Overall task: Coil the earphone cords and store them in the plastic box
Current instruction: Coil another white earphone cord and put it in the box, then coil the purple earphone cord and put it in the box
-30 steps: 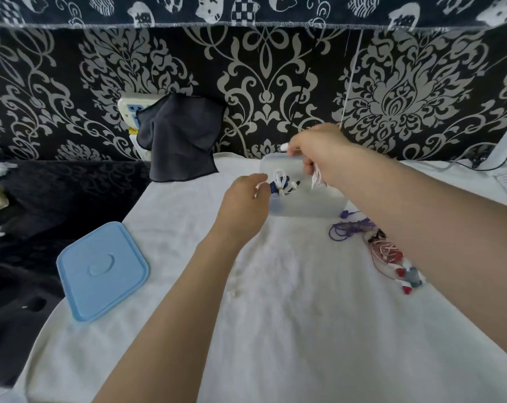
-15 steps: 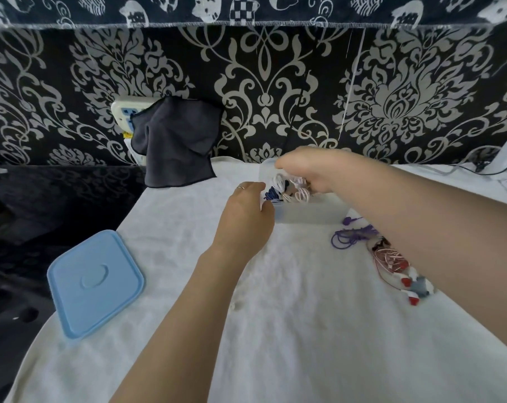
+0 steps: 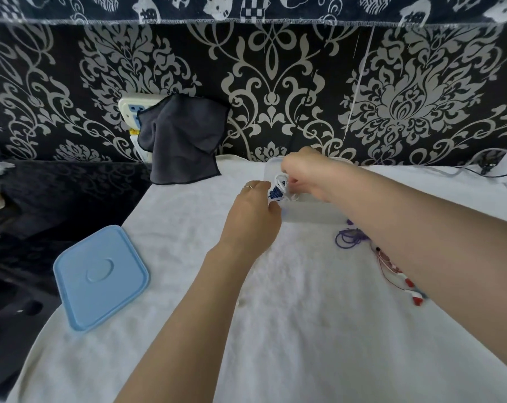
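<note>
Surface: a desk covered by a white fleecy cloth (image 3: pixel 290 330), its left edge running diagonally from far centre to near left.
Room: a black wall hanging with a silver damask pattern (image 3: pixel 275 82) fills the far side; above it a dark band printed with white figures. A dark grey cloth (image 3: pixel 182 141) hangs over a white wall socket (image 3: pixel 131 107) at far left. Left of the desk lies a dark patterned surface (image 3: pixel 57 193).
Plastic box: a clear plastic box (image 3: pixel 313 212) stands at the far centre of the desk, with a blue coiled cord (image 3: pixel 275 194) inside at its left end.
Right hand: the right hand (image 3: pixel 307 173) is over the box, fingers curled down and pinching loops of a white earphone cord (image 3: pixel 281 181) at the box's left end.
Left hand: the left hand (image 3: pixel 252 216) is against the box's near-left corner; whether its fingers grip the rim cannot be told. A ring shows on one finger.
Lid: a light blue lid (image 3: pixel 101 276) lies flat at the desk's left edge, well apart from the box.
Other cords: a purple cord (image 3: pixel 348 238) lies just near-right of the box; a red and white earphone set (image 3: pixel 403 277) lies nearer, partly hidden by the right forearm.
</note>
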### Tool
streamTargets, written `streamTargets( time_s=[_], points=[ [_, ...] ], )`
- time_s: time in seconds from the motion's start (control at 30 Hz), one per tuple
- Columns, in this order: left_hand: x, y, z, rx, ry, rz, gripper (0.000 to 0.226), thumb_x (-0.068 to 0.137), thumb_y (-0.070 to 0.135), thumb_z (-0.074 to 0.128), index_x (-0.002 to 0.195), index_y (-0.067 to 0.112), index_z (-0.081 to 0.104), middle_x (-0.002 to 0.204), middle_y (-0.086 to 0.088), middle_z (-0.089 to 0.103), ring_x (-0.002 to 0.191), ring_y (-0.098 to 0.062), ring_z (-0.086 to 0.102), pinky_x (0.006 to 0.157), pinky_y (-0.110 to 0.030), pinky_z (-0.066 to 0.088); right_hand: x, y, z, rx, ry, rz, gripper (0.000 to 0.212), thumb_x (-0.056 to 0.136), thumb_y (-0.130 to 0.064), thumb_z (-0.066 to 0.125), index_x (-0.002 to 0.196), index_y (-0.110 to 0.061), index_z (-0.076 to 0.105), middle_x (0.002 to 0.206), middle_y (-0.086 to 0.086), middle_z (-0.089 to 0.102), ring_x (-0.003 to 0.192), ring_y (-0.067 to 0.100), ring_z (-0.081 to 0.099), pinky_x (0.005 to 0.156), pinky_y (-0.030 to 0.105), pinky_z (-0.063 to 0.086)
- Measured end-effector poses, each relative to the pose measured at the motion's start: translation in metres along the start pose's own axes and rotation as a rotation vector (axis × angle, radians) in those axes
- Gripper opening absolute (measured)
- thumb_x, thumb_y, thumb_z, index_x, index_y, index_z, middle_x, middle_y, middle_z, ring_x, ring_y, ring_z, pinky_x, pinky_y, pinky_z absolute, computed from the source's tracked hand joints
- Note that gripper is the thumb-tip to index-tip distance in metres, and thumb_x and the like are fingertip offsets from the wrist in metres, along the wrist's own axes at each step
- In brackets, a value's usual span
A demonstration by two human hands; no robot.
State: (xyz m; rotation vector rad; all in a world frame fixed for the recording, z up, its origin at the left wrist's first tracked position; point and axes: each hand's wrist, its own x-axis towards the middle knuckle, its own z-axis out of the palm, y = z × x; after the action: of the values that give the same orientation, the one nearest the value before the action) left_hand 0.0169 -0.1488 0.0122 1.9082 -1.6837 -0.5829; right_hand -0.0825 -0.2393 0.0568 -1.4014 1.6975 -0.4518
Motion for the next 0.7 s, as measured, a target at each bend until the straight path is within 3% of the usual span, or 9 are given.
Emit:
streamTargets(
  time_s=[0.07, 0.1, 0.17, 0.23, 0.3, 0.37, 0.47, 0.6, 0.7],
  points=[
    [-0.001, -0.001, 0.000, 0.010, -0.005, 0.014, 0.046, 0.102, 0.008, 0.046, 0.148, 0.007, 0.046, 0.150, -0.008, 0.048, 0.131, -0.023, 0.052, 0.095, -0.020, 0.036, 0.002, -0.002, -0.005, -0.061, 0.073, -0.031, 0.005, 0.093, -0.006, 0.050, 0.091, -0.004, 0.054, 0.080, 0.011, 0.055, 0.082, 0.028, 0.064, 0.079, 0.033, 0.059],
    [-0.002, -0.001, -0.001, 0.015, -0.005, 0.021, 0.045, 0.102, 0.008, 0.046, 0.147, 0.006, 0.046, 0.150, -0.007, 0.048, 0.131, -0.022, 0.052, 0.095, -0.019, 0.037, 0.002, -0.003, -0.008, -0.124, 0.099, -0.042, 0.007, 0.094, -0.008, 0.049, 0.091, -0.005, 0.054, 0.082, 0.011, 0.056, 0.085, 0.029, 0.065, 0.081, 0.035, 0.058],
    [-0.002, -0.001, -0.001, 0.019, -0.002, 0.032, 0.043, 0.102, 0.007, 0.047, 0.144, 0.005, 0.049, 0.148, -0.007, 0.049, 0.129, -0.022, 0.053, 0.092, -0.018, 0.036, -0.001, -0.002, -0.012, -0.200, 0.031, -0.014, 0.013, 0.096, -0.010, 0.046, 0.094, -0.003, 0.057, 0.087, 0.013, 0.060, 0.078, 0.027, 0.065, 0.073, 0.034, 0.059],
    [-0.003, -0.001, -0.001, 0.018, 0.003, 0.031, 0.041, 0.101, 0.005, 0.046, 0.142, 0.004, 0.051, 0.146, -0.007, 0.051, 0.126, -0.022, 0.053, 0.090, -0.017, 0.034, -0.003, 0.000, -0.010, -0.176, -0.180, 0.065, 0.025, 0.100, -0.015, 0.043, 0.104, 0.001, 0.063, 0.094, 0.016, 0.064, 0.072, 0.024, 0.063, 0.068, 0.032, 0.057],
    [-0.003, 0.000, -0.001, 0.018, 0.013, 0.031, 0.038, 0.101, 0.004, 0.045, 0.138, 0.002, 0.053, 0.143, -0.008, 0.053, 0.123, -0.022, 0.054, 0.087, -0.016, 0.035, -0.004, 0.001, -0.004, -0.155, -0.260, 0.076, 0.034, 0.102, -0.017, 0.040, 0.110, 0.004, 0.067, 0.095, 0.016, 0.066, 0.076, 0.024, 0.062, 0.076, 0.032, 0.055],
    [-0.004, 0.000, 0.000, 0.013, 0.014, 0.035, 0.035, 0.100, 0.002, 0.045, 0.134, 0.000, 0.055, 0.139, -0.010, 0.055, 0.120, -0.023, 0.055, 0.082, -0.016, 0.034, -0.004, 0.000, 0.001, -0.151, -0.254, 0.043, 0.036, 0.100, -0.014, 0.039, 0.108, 0.004, 0.069, 0.095, 0.014, 0.068, 0.082, 0.024, 0.063, 0.085, 0.033, 0.055],
    [-0.005, 0.000, -0.001, 0.017, 0.006, 0.034, 0.034, 0.099, 0.001, 0.046, 0.131, -0.002, 0.056, 0.137, -0.013, 0.057, 0.121, -0.025, 0.054, 0.087, -0.021, 0.034, -0.004, 0.001, 0.009, -0.182, -0.240, 0.025, 0.037, 0.097, -0.012, 0.038, 0.103, -0.001, 0.072, 0.100, 0.012, 0.071, 0.087, 0.023, 0.063, 0.095, 0.035, 0.053],
    [-0.008, 0.000, 0.001, 0.058, -0.025, 0.053, 0.038, 0.101, 0.004, 0.046, 0.139, 0.000, 0.051, 0.148, -0.011, 0.049, 0.132, -0.023, 0.047, 0.090, -0.015, 0.030, -0.005, 0.008, 0.006, -0.136, -0.216, 0.004, 0.032, 0.095, -0.010, 0.040, 0.100, -0.001, 0.071, 0.098, 0.014, 0.074, 0.086, 0.025, 0.066, 0.096, 0.037, 0.055],
    [-0.016, 0.002, 0.005, 0.114, -0.038, 0.073, 0.049, 0.102, 0.009, 0.048, 0.150, 0.009, 0.039, 0.162, -0.015, 0.029, 0.143, -0.031, 0.037, 0.107, -0.032, 0.036, -0.013, 0.011, -0.005, -0.154, -0.076, -0.141, 0.030, 0.087, -0.007, 0.043, 0.104, 0.002, 0.067, 0.098, 0.017, 0.075, 0.090, 0.030, 0.072, 0.090, 0.043, 0.056]
  ],
)
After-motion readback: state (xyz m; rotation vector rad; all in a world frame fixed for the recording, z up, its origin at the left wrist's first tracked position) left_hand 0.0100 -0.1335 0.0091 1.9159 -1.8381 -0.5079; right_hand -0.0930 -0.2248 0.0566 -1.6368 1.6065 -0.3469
